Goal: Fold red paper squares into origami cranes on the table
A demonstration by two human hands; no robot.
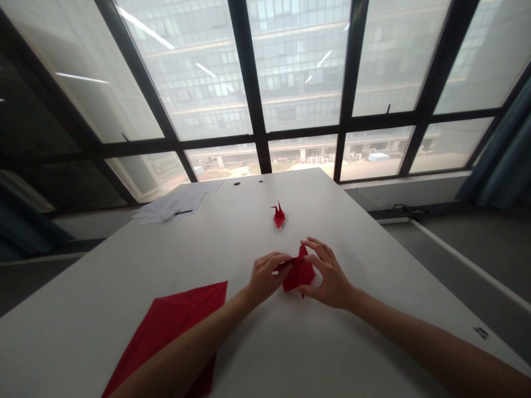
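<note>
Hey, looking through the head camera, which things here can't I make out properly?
All in the head view:
- Red sheet: partly hidden by the left forearm, cut off by the bottom edge.
- Folded red paper: full shape hidden by the left hand and right hand.
- White papers: any writing is too small and blurred.
- Dark item at right: too small to identify.

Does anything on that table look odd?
Slightly: the papers at the far left overlap at uneven angles, looking untidy. I see no spill on the table, nor a tear in the folded red paper held by the left hand and right hand.
</note>
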